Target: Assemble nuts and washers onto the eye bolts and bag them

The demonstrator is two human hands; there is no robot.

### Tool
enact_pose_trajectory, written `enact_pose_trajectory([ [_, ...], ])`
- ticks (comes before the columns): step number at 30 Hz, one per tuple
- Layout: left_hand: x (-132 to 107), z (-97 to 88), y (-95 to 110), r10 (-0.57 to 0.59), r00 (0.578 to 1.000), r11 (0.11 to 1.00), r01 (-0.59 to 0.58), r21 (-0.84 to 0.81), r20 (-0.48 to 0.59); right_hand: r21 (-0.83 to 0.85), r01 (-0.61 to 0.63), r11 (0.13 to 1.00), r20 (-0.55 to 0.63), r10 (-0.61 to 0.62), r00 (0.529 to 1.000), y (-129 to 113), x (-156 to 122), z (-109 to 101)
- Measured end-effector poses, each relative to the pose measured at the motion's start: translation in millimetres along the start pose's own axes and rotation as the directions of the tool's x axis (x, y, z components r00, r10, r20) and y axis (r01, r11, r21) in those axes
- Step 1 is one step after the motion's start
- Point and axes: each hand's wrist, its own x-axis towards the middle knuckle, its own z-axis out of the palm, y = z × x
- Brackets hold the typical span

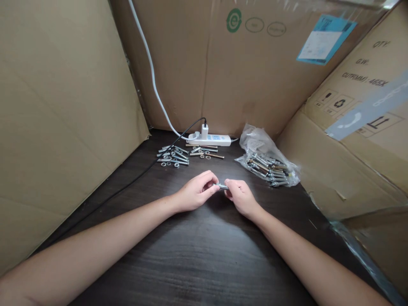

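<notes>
A silvery metal bolt (223,187) is held level above the dark table between both hands. My left hand (199,189) is closed, thumb and fingertips pinching its left end, where a wider part that may be a nut or washer shows. Closed round the right end is my right hand (239,195), which hides that part. Beyond the left hand lie loose bolts (178,155) with nuts and washers. Longer bolts (207,154), some brassy, lie beside them. A clear plastic bag (258,138) at the right contains several more bolts (270,170).
A white power strip (219,140) with a plugged-in charger (204,131) lies at the back. A black cable (137,176) crosses the table's left side, and a white cord (153,72) hangs down. Cardboard boxes (63,85) wall in the left, back and right.
</notes>
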Motion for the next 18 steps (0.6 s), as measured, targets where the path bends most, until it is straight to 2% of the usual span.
enact_pose_trajectory([
  [12,-3.4,-0.7,1.2,0.044,0.999,0.994,-0.042,0.099,-0.019,0.012,0.007,1.000,0.007,-0.008,1.000,0.7,0.7,-0.3],
  [18,-1.7,-2.1,1.8,0.040,0.999,0.994,-0.043,0.101,0.030,0.007,0.012,1.000,0.003,-0.012,1.000,-1.0,0.1,0.0],
])
